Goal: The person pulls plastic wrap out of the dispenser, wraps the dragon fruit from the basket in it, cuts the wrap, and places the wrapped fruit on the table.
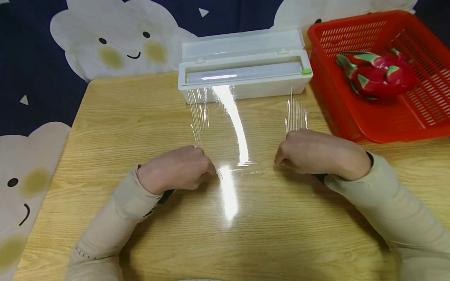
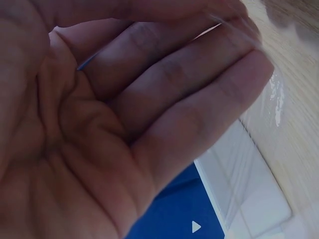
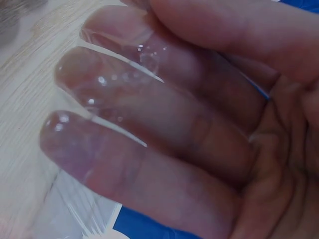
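Observation:
A sheet of cling film stretches from a roll inside a white dispenser box toward me, just above the wooden table. My left hand pinches the sheet's near left corner. At the near right corner my right hand grips it too. The left wrist view shows film running from the fingertips of the left hand. In the right wrist view, clear film lies over the fingertips of the right hand. Creases run along both sides of the sheet.
The box's lid stands raised at the back, with a green tab at the box's right end. A red plastic basket holding a dragon fruit stands right of it. Cloud-patterned cloth borders the wooden table.

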The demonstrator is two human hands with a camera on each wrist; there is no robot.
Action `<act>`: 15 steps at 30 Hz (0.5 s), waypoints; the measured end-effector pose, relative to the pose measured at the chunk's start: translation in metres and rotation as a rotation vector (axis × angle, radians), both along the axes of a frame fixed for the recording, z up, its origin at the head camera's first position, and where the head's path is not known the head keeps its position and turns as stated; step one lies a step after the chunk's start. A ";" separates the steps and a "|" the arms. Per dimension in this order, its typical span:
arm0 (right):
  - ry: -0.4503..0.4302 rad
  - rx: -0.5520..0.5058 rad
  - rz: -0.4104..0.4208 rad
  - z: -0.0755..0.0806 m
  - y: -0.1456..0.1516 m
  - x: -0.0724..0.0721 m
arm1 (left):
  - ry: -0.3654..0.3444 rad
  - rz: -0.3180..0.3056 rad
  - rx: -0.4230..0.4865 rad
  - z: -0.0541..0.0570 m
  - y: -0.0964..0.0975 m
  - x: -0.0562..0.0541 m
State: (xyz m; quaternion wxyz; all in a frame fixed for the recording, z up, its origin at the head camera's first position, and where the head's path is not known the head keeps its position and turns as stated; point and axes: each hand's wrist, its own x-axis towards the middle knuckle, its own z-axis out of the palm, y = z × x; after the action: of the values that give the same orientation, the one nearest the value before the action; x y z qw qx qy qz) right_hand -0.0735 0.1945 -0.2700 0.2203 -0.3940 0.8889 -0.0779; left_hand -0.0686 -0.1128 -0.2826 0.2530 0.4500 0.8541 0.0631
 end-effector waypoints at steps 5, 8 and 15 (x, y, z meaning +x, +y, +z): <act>-0.014 0.013 -0.005 0.000 -0.003 0.000 | -0.026 0.022 -0.028 0.000 0.001 0.002; -0.021 0.007 0.007 0.000 -0.004 0.001 | -0.020 0.015 -0.028 0.000 0.002 0.003; -0.033 0.011 0.009 0.000 -0.005 0.003 | 0.019 -0.038 -0.016 -0.002 0.004 0.004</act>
State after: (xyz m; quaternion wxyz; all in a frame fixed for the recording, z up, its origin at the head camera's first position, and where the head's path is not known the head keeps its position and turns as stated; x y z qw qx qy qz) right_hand -0.0703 0.1898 -0.2698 0.2374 -0.3955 0.8837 -0.0787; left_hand -0.0647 -0.1092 -0.2843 0.2498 0.4647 0.8482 0.0473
